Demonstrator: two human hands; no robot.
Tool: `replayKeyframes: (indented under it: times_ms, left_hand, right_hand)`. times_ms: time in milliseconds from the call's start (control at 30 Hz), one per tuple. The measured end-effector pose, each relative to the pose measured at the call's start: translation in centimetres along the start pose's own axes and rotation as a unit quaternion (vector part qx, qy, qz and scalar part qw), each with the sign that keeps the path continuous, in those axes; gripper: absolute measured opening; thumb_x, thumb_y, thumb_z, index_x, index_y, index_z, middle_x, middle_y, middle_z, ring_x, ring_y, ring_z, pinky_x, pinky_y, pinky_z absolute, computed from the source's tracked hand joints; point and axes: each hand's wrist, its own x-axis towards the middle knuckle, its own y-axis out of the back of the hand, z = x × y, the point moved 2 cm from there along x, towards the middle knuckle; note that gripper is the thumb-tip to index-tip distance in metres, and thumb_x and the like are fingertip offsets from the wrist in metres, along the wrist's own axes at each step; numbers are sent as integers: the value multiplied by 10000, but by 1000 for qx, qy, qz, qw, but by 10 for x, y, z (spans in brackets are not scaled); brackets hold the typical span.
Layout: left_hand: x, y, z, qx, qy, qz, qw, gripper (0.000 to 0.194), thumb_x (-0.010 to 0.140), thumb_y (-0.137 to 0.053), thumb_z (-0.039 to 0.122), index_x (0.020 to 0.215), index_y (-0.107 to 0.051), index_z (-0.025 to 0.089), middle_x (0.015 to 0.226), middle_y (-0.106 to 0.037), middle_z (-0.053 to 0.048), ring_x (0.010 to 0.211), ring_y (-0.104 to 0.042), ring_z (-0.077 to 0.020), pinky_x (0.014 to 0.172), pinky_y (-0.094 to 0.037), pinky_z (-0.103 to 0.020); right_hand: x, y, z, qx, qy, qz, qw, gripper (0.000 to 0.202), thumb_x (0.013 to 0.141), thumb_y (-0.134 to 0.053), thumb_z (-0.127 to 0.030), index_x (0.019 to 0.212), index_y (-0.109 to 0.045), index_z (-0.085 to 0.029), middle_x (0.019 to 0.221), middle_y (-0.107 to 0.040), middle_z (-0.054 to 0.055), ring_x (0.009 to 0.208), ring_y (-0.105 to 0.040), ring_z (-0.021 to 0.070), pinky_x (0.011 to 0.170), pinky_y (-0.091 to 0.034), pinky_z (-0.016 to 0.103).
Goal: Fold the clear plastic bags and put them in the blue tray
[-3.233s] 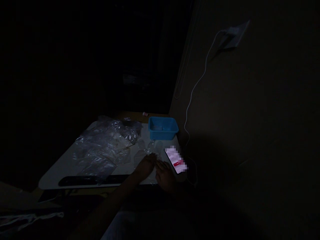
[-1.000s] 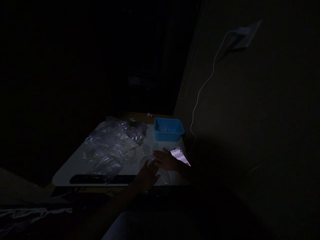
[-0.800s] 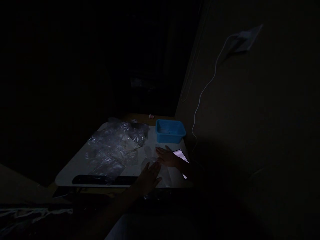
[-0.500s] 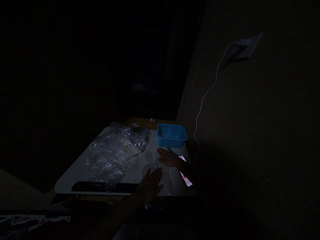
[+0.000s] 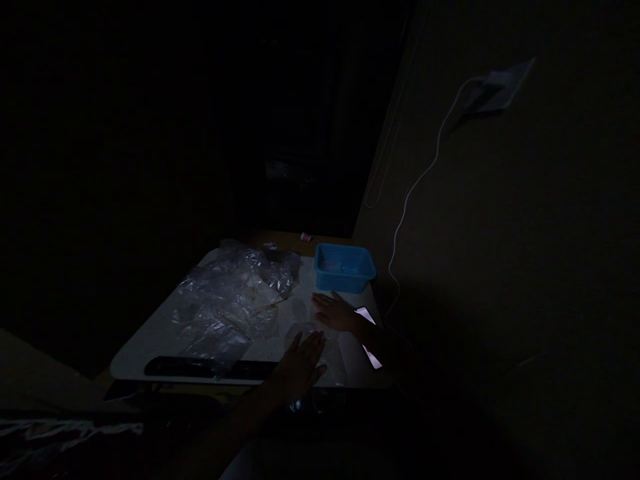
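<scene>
My left hand (image 5: 301, 360) lies flat with its fingers stretched out, on a clear plastic bag (image 5: 334, 360) near the front of the white table (image 5: 133, 353). Just beyond it and to the right, my right hand (image 5: 333, 312) is also flat, its fingers extended over the bag's far part. Neither hand grips anything. Left of my hands spreads a crumpled heap of clear plastic bags (image 5: 225, 300). A blue plastic basin (image 5: 345, 280) stands behind my right hand. Under my right forearm, partly hidden, a phone with a lit screen (image 5: 373, 358) rests on the table.
The room is very dark. A white cable (image 5: 411, 190) hangs from a wall outlet (image 5: 505, 87) along the right wall, down beside the table. A small pink-and-white item (image 5: 305, 237) sits on the wooden surface behind. A dark slot (image 5: 175, 367) runs along the table's front edge.
The view has shifted slightly. My right hand has moved a little to the left over the bag; my left hand stays flat in nearly the same place.
</scene>
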Motion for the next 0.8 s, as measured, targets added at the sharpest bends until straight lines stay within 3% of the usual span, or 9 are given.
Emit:
replayKeyframes:
  times_ms: [167, 333, 433, 567, 800]
  left_hand:
    - [-1, 0, -1, 2, 4, -4, 1000, 523, 891, -179, 420, 1337, -232, 153, 1376, -296, -95, 1267, -254, -209, 1020, -167, -426]
    - [6, -8, -6, 11, 18, 6, 1000, 525, 887, -176, 432, 1322, -275, 155, 1360, -327, -100, 1255, -283, -206, 1022, -160, -427]
    - [16, -14, -11, 17, 28, 18, 999, 531, 882, -189, 434, 1306, -312, 140, 1349, -344, -121, 1250, -293, -218, 1014, -174, -436]
    - [25, -15, -15, 25, 39, 5, 999, 518, 872, -221, 403, 1301, -323, 131, 1341, -353, -137, 1249, -294, -229, 1008, -181, -452]
    - [22, -9, -17, -5, 36, -6, 999, 496, 859, -269, 327, 1323, -274, 150, 1364, -318, -126, 1267, -252, -222, 1013, -185, -465]
  right_hand:
    - [1, 12, 2, 11, -41, 8, 999, 439, 880, -309, -295, 1280, -347, -118, 1350, -334, 118, 1244, -295, 200, 1003, -227, 455]
    - [-35, 7, -20, 19, -136, 86, 987, 489, 817, -344, -165, 1274, -329, 10, 1356, -291, 193, 1259, -257, 233, 1009, -276, 393]
    - [-61, -5, -43, 31, -156, 112, 981, 478, 837, -309, -190, 1286, -325, -25, 1349, -313, 179, 1262, -251, 237, 995, -303, 428]
    - [-80, -13, -65, 19, -146, 110, 983, 474, 880, -281, -291, 1291, -330, -59, 1352, -324, 146, 1263, -254, 205, 1012, -278, 391]
    - [-82, -11, -70, 6, -152, 103, 983, 500, 899, -221, -394, 1304, -319, -118, 1351, -335, 105, 1272, -232, 192, 1030, -189, 440]
